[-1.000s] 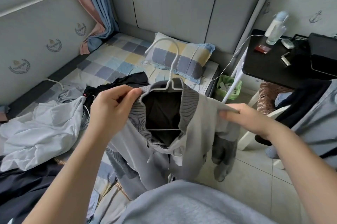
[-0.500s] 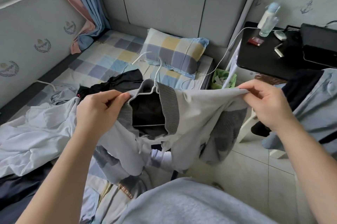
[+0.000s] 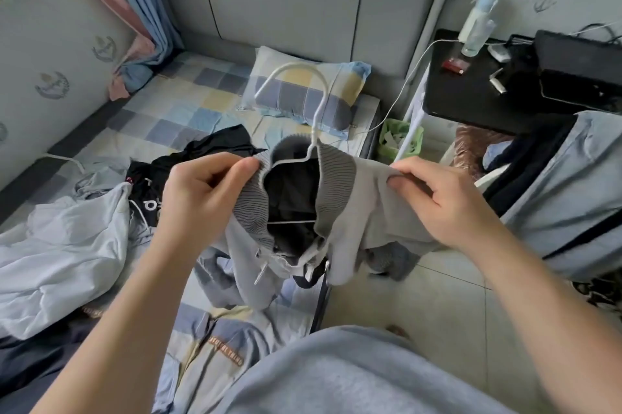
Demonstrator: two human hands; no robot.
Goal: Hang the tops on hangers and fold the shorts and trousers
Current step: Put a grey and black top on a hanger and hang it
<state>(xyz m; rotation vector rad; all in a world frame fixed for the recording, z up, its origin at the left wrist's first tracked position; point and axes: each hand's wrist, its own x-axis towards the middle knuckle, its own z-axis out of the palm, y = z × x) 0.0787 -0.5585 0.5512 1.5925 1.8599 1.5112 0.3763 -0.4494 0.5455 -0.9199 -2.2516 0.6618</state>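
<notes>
Grey top (image 3: 353,211): held in the air over the near edge of the bed (image 3: 175,110), in front of the person's chest, on a white hanger (image 3: 296,65).

Bed: checked sheet. A pale blue garment (image 3: 67,252) lies crumpled at the left, a black garment (image 3: 215,151) beyond the left hand, and a grey-blue jacket (image 3: 208,339) flat under the top. None of these is hung or folded yet. The black bench (image 3: 471,94) stands well apart at the right.

Key relation: the top's shoulder line runs left to right between the hands, and its body hangs down from it. The hanger's lower bar shows across the open neck, parallel to that line. The hook rises out of the collar, up and away from the person.

Hands:
- The left hand (image 3: 205,191) pinches the ribbed collar on its left side, just beside the hook's stem.
- The right hand (image 3: 441,198) pinches the shoulder fabric at the right end, farther from the hook.

Judgement: the shoulders are being settled on the hanger's arms. The left hand is better placed to take the hook next.

Writing:
- The black garment carries white print, but only a letter-like shape shows, so there is no word to read.
- The jacket has an orange patch (image 3: 229,351) with dark lettering too small to read
</notes>
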